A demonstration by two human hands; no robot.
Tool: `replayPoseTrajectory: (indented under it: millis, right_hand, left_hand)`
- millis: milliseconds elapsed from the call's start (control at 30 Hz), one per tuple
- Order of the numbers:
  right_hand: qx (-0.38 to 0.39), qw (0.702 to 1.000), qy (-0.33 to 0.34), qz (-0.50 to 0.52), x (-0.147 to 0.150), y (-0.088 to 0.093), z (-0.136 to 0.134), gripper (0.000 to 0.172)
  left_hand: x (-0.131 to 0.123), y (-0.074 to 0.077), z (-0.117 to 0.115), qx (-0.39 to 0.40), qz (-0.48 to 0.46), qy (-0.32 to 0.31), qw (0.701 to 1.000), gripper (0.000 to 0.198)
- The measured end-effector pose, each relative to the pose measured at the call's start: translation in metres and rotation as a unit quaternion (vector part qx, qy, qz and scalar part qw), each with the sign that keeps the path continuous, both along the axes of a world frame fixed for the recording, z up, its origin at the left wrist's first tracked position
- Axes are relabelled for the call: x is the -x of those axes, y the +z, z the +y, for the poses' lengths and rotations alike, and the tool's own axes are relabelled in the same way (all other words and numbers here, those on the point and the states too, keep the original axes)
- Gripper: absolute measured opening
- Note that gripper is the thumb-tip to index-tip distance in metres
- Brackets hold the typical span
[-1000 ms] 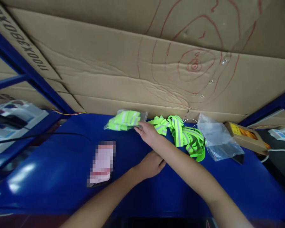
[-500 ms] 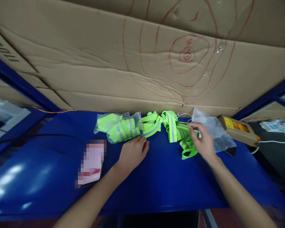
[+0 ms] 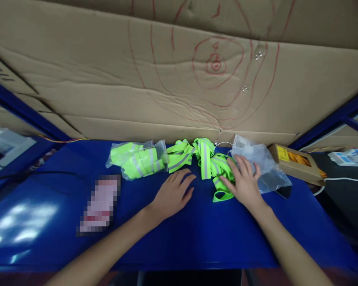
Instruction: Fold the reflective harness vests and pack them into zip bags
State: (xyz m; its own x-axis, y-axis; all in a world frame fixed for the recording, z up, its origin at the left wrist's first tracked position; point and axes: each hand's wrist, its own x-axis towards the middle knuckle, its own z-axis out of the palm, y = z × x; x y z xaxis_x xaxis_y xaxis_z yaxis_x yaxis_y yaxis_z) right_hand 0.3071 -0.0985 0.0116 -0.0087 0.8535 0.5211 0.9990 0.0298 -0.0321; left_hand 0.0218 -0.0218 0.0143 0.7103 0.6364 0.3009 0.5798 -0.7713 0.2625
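My left hand (image 3: pixel 173 193) lies flat on the blue table (image 3: pixel 197 234), fingers spread, holding nothing, just in front of a clear bag of neon-green reflective straps (image 3: pixel 137 160). My right hand (image 3: pixel 243 180) rests open with fingers stretched out, its fingertips on a loose tangle of neon-green reflective straps (image 3: pixel 207 163) and on the edge of a pile of empty clear plastic bags (image 3: pixel 261 165).
A pixelated pink card (image 3: pixel 100 203) lies on the table to the left. A brown cardboard box (image 3: pixel 298 164) sits at the right by a white cable (image 3: pixel 340 180). A large cardboard sheet (image 3: pixel 167 71) with red scribbles stands behind. Blue frame bars (image 3: pixel 24 109) run at both sides.
My right hand left the bagged straps, crossed to the right and settled open on the loose straps and plastic bags. My left hand moved forward and flattened beside the bagged straps.
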Motion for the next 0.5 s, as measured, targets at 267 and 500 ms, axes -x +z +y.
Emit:
replayPoseTrajectory:
  millis: [267, 500]
  right_hand:
    - [0.09, 0.995, 0.047, 0.019, 0.014, 0.013, -0.008, 0.031]
    - [0.182, 0.952, 0.086, 0.229, 0.007, 0.028, -0.024, 0.027]
  left_hand:
    - [-0.07, 0.003, -0.008, -0.029, 0.036, -0.075, 0.996, 0.049]
    - [-0.036, 0.001, -0.015, 0.012, 0.077, -0.015, 0.997, 0.049]
